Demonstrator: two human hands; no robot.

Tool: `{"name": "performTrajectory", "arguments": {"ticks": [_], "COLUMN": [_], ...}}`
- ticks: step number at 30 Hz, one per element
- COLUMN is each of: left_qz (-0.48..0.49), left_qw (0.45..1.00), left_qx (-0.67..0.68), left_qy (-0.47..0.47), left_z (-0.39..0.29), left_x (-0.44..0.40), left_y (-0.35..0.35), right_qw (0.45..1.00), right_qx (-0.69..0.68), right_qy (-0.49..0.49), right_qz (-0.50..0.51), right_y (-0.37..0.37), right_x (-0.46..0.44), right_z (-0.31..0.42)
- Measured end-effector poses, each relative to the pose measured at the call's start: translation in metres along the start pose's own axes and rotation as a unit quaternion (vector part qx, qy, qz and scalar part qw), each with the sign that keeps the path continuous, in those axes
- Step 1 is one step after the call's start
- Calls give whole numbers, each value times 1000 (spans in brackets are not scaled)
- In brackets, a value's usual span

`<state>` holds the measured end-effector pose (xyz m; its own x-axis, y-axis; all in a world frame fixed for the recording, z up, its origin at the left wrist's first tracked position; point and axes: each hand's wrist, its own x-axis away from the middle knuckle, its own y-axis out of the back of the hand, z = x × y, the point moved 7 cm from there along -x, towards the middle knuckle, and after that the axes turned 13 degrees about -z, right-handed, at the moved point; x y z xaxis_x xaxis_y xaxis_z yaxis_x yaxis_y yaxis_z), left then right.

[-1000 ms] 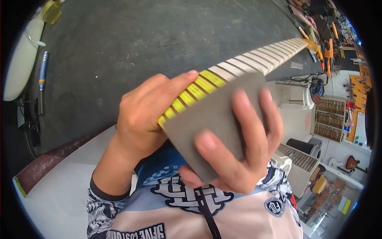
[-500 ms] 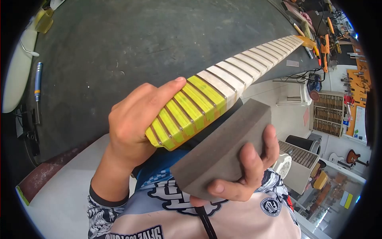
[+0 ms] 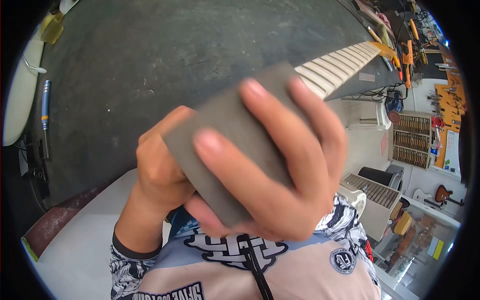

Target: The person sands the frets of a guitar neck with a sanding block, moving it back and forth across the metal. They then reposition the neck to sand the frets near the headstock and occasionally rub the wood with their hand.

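Observation:
A guitar neck (image 3: 345, 62) with a pale fretboard and metal frets slants up to the right toward its orange-brown headstock (image 3: 382, 50). My left hand (image 3: 160, 155) is wrapped round its near end; the fingertips and the yellow-green taped part there are hidden. In my right hand (image 3: 285, 165) is a grey sanding block (image 3: 232, 117), fingers spread across its upper face and thumb at its lower edge. The block covers the near half of the neck from view. Whether it touches the frets cannot be seen. Motion slightly blurs the right hand and block.
A dark-topped workbench (image 3: 165, 55) spreads ahead. A blue-handled screwdriver (image 3: 46, 107) lies at its left. Tools and cables (image 3: 407, 55) crowd the far right. Beyond stand a white plastic stool (image 3: 367, 117), a rack of slotted drawers (image 3: 410, 140) and a glass case (image 3: 425, 250).
My right hand has raised the sanding block up and to the left, over the taped end of the neck, which was visible before. My left hand keeps its hold almost unmoved.

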<state>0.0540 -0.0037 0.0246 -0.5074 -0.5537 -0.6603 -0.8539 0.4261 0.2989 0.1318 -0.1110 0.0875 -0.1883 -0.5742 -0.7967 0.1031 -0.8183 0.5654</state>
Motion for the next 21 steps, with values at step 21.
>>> {"name": "performTrajectory", "arguments": {"ticks": [21], "left_qz": [5], "left_qw": [998], "left_qx": [-60], "left_qy": [-22], "left_z": [-2], "left_x": [-7], "left_y": [0], "right_qw": [981], "right_qx": [-24], "right_qy": [-54], "right_qz": [-182], "right_y": [26], "right_x": [67], "right_z": [-7]}}
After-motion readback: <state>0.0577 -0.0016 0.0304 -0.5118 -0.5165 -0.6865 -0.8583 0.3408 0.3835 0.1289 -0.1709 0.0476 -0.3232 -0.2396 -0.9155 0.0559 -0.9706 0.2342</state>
